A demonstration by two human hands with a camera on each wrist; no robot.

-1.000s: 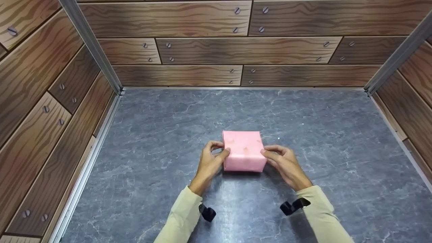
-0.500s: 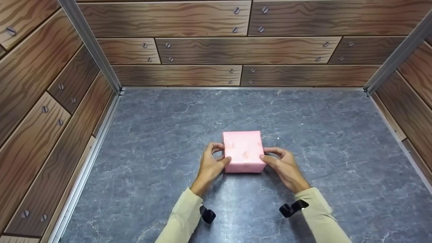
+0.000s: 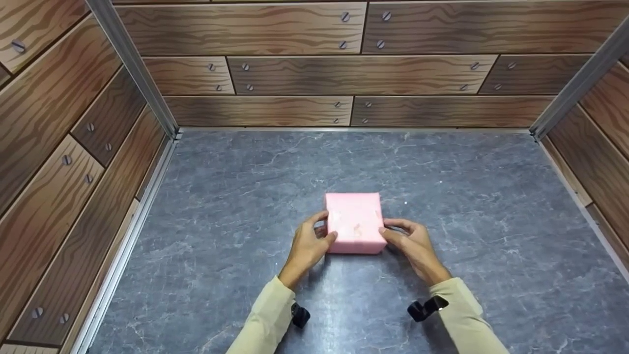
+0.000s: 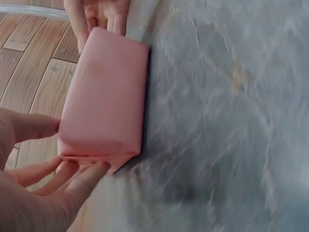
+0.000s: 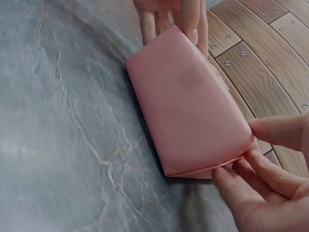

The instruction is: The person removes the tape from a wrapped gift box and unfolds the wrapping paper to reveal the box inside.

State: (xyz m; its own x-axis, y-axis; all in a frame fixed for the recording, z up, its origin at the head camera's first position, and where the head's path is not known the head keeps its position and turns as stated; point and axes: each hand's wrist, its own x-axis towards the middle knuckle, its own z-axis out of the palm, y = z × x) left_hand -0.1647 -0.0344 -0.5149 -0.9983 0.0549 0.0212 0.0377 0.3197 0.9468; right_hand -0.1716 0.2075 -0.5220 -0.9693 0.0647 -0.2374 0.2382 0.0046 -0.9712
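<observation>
A box wrapped in pink paper sits near the middle of the grey floor, its top and near side facing me in the head view. My left hand grips its left end, thumb at the near top edge and fingers against the end face. At the opposite end, my right hand holds it the same way, thumb near the front corner. Both wrist views show a square patch of tape on the long side of the pink box. Folded paper shows at the end by the right fingertips.
Wood-print panels wall in the marbled grey surface at the back and both sides. Metal rails run along the edges. A black camera mount is on the left wrist and another on the right.
The box has tipped so its top shows larger and its near side looks shorter. It sits slightly nearer to me. Both hands have shifted a little toward me, still holding its ends.
</observation>
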